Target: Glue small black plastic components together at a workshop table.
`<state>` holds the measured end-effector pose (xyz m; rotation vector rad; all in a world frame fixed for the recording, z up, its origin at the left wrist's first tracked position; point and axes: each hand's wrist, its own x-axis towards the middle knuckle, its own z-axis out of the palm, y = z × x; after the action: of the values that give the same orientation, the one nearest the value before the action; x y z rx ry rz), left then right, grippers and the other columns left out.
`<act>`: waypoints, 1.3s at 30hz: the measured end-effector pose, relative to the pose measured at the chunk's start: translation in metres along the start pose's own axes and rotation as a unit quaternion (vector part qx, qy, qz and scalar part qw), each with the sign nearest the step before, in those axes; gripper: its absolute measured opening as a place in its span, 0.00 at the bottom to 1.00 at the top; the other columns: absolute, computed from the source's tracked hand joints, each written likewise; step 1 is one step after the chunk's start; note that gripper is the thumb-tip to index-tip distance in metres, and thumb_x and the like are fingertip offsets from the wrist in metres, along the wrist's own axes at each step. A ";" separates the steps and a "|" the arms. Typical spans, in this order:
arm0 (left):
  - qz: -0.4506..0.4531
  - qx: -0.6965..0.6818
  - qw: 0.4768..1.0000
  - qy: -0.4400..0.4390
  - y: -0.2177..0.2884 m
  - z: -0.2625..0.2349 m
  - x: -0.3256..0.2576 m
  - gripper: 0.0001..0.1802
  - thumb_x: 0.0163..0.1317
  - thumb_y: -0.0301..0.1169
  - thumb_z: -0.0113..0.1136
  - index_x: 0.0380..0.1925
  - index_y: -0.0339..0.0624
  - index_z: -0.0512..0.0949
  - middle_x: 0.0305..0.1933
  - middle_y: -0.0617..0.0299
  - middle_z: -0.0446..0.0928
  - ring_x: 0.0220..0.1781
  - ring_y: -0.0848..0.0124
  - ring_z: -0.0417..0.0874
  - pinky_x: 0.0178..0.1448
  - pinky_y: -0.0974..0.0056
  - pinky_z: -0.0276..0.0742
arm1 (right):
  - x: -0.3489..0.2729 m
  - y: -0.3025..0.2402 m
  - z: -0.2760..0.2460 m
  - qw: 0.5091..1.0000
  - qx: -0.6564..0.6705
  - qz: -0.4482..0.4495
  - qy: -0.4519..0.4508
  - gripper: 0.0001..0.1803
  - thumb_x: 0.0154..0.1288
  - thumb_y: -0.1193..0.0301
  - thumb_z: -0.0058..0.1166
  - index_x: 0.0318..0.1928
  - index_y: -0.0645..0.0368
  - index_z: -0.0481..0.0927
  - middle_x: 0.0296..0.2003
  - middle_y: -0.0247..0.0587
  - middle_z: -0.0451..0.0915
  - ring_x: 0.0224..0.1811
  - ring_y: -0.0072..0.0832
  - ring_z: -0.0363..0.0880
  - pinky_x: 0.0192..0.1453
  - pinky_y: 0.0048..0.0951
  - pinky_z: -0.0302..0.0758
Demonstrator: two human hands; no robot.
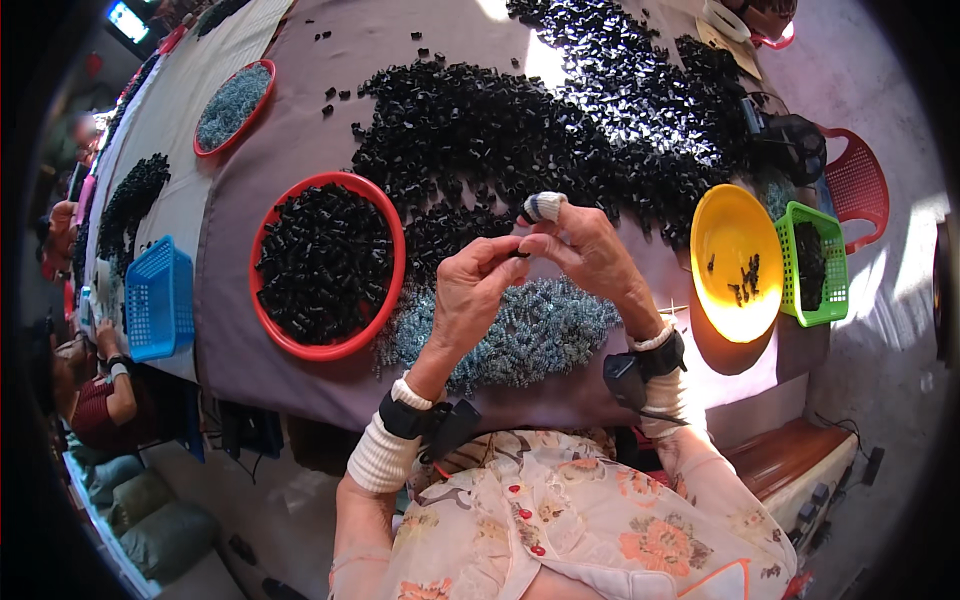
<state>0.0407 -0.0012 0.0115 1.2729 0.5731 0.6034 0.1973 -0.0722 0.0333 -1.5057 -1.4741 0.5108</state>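
Grey-clothed table (300,130) heaped with black caps (560,120) – both hands, left hand (470,290) and right hand (590,250), pinch one small black cap (521,254); red bowl (395,290) at nine o'clock.

The bench (300,150) wears a matt grey-purple cloth. The caps (520,130) look like glossy black plastic, glinting in sunlight. The springs (530,335) are shiny bluish metal coils. Red bowl (262,250), yellow bowl (735,225) and green basket (830,265) are smooth plastic.
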 end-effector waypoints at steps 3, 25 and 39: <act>-0.035 -0.023 0.999 0.004 0.003 -0.007 0.000 0.12 0.60 0.23 0.58 0.44 0.33 0.78 0.35 0.60 0.80 0.34 0.76 0.81 0.41 0.72 0.79 | 0.001 0.001 -0.010 0.999 -0.012 0.033 0.036 0.15 0.59 0.75 0.58 0.46 0.64 0.72 0.25 0.42 0.81 0.26 0.27 0.82 0.30 0.26 0.76; 0.116 -0.126 0.977 0.130 0.082 -0.034 0.077 0.13 0.60 0.28 0.59 0.43 0.33 0.77 0.36 0.56 0.80 0.34 0.71 0.82 0.39 0.68 0.81 | -0.056 -0.074 0.079 0.893 0.198 0.008 -0.405 0.16 0.59 0.68 0.56 0.43 0.66 0.73 0.32 0.53 0.76 0.35 0.49 0.76 0.40 0.39 0.73; 0.167 -0.212 0.952 0.148 0.094 -0.046 0.092 0.10 0.59 0.26 0.60 0.39 0.33 0.78 0.32 0.55 0.80 0.29 0.70 0.82 0.34 0.69 0.81 | -0.072 -0.060 0.098 0.892 0.334 0.183 -0.245 0.26 0.54 0.76 0.59 0.55 0.63 0.70 0.47 0.39 0.78 0.48 0.26 0.75 0.53 0.28 0.71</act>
<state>0.0660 0.1122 0.0885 0.8780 0.4422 1.1492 0.0713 -0.1171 0.0141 -1.1202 -1.1658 1.5478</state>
